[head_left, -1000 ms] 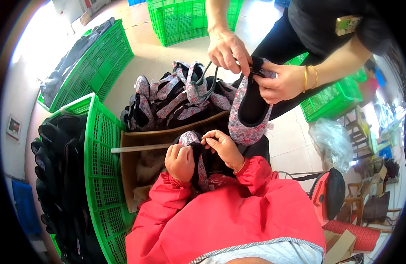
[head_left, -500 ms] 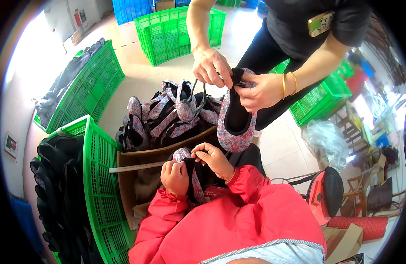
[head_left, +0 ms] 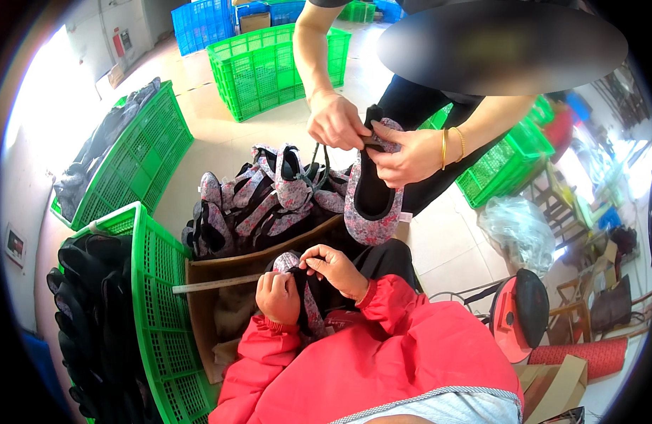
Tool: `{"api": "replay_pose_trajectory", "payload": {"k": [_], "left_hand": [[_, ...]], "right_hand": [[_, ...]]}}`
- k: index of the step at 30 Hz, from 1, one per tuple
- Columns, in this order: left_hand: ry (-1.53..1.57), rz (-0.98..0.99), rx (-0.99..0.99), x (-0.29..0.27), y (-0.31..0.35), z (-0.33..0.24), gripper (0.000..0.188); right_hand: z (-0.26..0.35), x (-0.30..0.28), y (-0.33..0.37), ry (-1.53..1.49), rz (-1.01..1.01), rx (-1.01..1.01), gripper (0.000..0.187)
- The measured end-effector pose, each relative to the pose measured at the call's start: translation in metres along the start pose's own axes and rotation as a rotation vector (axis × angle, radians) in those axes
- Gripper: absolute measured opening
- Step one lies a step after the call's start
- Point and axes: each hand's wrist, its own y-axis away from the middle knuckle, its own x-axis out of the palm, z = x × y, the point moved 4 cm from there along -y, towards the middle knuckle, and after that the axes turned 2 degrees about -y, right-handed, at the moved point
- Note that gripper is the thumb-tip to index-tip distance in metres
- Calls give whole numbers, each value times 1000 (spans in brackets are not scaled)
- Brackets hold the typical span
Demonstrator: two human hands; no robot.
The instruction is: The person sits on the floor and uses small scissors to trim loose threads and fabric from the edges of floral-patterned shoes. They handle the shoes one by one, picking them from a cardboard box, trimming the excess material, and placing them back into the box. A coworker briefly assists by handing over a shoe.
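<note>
Busy with a floral shoe in the lap, with its rounded end pointing far: gripping its dark edge with the left hand, curled almost into a fist, and bringing thumb and forefinger of the right hand together in a pinch just beside, with the other fingers loosely bent. Cannot make out anything between those right fingertips (too small to tell). Judging by both hands at the edge, not done with this one and not yet set aside. Slightly far and right, see a second floral shoe, held in a co-worker's braceleted hand and other hand, so probably unfinished too. On the near left, note a brown box with a pale strip reaching across toward the left hand. Beyond the box, find a heap of floral shoes; cannot tell whether finished or waiting. Farther left, see a green crate packed with dark shoes, perhaps completed, though impossible to confirm from here.
</note>
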Motion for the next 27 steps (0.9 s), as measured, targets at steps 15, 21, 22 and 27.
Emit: {"api": "replay_pose_trajectory", "payload": {"k": [15,21,22,27], "left_hand": [[8,0,-15,2,1,4,18],[8,13,-11,2,1,5,19],[11,13,-10,3,2,6,19],[13,19,-20,3,2,8,18]], "right_hand": [[26,-13,-6,-2,-203,-372,27],[30,-11,-12,42,-169,-345,29],[26,-12,-13,53,-163,-350,29],[17,-18,-20,77,-144,-332,31]]}}
